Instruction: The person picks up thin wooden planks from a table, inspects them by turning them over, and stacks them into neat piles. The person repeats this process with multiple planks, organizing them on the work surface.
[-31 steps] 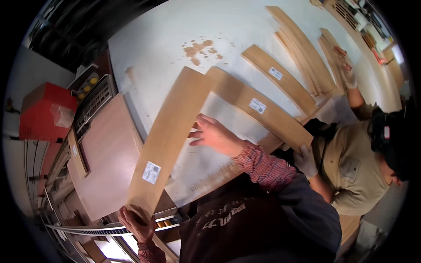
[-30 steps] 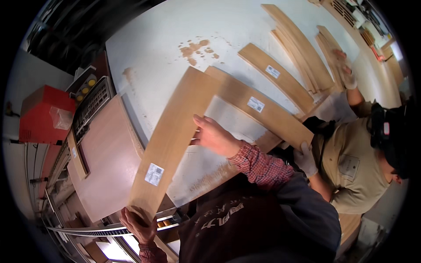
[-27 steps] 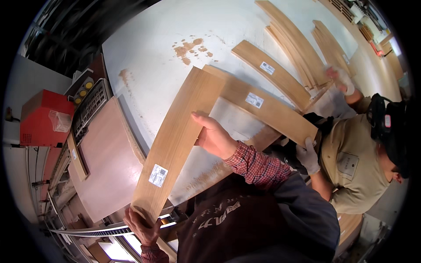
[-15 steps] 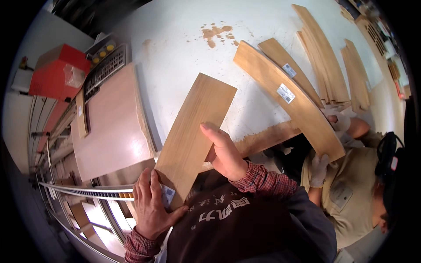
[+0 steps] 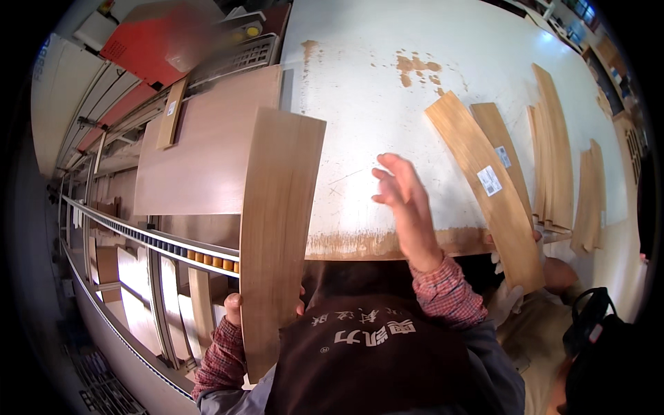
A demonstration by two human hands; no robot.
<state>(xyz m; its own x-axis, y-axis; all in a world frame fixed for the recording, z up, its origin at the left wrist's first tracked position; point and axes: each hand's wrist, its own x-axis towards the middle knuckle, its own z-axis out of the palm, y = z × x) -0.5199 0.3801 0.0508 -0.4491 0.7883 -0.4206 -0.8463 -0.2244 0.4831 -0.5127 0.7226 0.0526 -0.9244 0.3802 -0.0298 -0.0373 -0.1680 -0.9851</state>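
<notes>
A flat wooden board (image 5: 280,200) with straight grain stands steeply in front of me, its broad face bare of any label. Near its lower end my left hand (image 5: 234,311) grips it; fingertips show at both edges and the rest is hidden behind the wood. My right hand (image 5: 413,218) is raised over the near edge of the white table (image 5: 353,138), fingers apart and slightly bent, holding nothing. Right of it, a co-worker's gloved hand (image 5: 507,302) holds the near end of a longer labelled board (image 5: 481,166).
Another labelled board (image 5: 494,124) and stacked wooden slats (image 5: 551,152) lie on the table's right side. Leftward are a pinkish panel (image 5: 200,159) with a narrow wooden strip (image 5: 172,114), a roller rail (image 5: 166,242) and a red machine housing (image 5: 155,45).
My right hand has let go of the board and moved right. The board has swung left and more upright; its label no longer shows. The view has shifted left.
</notes>
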